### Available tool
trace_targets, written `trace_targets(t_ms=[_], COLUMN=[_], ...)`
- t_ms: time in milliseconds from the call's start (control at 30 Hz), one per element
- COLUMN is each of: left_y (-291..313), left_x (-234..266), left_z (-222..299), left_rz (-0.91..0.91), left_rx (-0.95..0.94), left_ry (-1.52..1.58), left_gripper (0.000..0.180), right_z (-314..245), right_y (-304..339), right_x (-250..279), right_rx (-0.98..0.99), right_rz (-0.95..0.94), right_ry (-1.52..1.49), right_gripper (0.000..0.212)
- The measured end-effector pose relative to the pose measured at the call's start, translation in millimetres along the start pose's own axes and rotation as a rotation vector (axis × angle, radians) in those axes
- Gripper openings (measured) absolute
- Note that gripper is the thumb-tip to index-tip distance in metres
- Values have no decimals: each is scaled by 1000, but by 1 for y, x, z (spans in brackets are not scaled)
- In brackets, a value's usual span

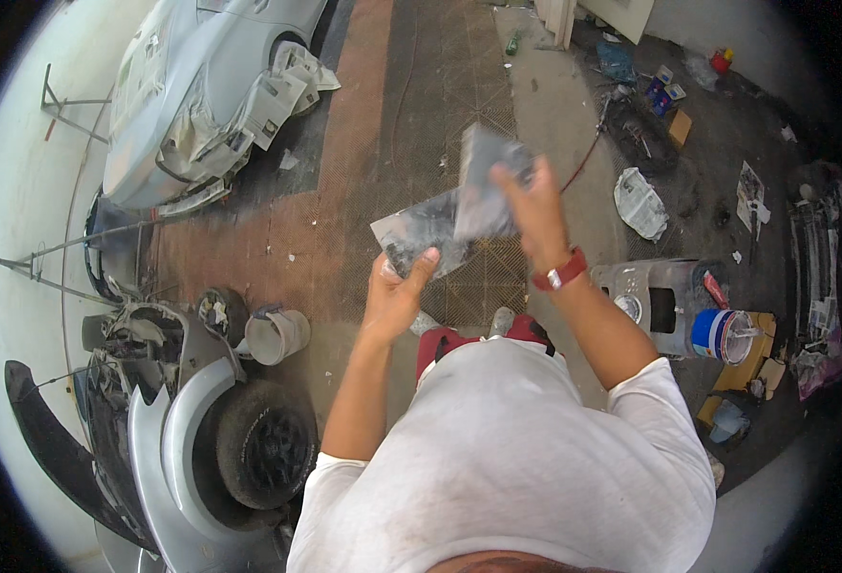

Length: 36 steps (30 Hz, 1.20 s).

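My left hand [398, 291] pinches a small sheet of dark printed paper [430, 232], apparently newspaper, with the thumb on top. Just right of it and higher, my right hand [538, 212] grips a grey folded sheet [486, 186], smeared by motion. The two sheets meet or overlap at their edges; whether they touch I cannot tell. A red watch [560, 271] is on my right wrist. Both hands are held up in front of my body, above the patterned floor.
A silver car [191, 105] masked with newspaper [287, 91] stands at the far left. Nearer on the left are a dismantled car front with a wheel [266, 445] and a white bucket [278, 336]. To the right lie a crumpled newspaper [640, 203], a grey panel [664, 306] and a blue-and-white paint bucket [722, 335].
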<state>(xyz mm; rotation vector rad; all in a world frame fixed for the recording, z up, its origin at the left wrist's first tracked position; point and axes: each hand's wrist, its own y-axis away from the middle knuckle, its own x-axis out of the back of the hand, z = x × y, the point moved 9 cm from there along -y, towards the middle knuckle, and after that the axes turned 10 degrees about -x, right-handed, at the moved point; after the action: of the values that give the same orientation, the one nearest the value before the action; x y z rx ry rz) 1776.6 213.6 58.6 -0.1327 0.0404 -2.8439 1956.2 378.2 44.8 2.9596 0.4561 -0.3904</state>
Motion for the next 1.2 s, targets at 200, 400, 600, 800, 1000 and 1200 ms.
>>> trace_targets(t_ms=[200, 400, 600, 800, 1000, 1200], left_y=[-3, 1, 15, 12, 6, 6], left_x=[1, 2, -15, 16, 16, 5], left_z=[9, -13, -20, -39, -38, -31], left_rz=[-34, 14, -226, 93, 163, 193], left_rx=[-78, 71, 168, 227, 260, 209], left_ry=[-186, -208, -23, 162, 379, 391], left_gripper=[36, 27, 38, 32, 34, 36], right_z=[15, 19, -27, -23, 21, 26], right_y=[11, 25, 48, -9, 19, 38], right_x=[-8, -50, -83, 12, 2, 21], right_rx=[-55, -7, 121, -72, -252, -362], right_rz=[87, -131, -503, -35, -362, -492], right_ry=[-64, 232, 589, 501, -40, 160], right_gripper=[41, 42, 44, 36, 33, 37])
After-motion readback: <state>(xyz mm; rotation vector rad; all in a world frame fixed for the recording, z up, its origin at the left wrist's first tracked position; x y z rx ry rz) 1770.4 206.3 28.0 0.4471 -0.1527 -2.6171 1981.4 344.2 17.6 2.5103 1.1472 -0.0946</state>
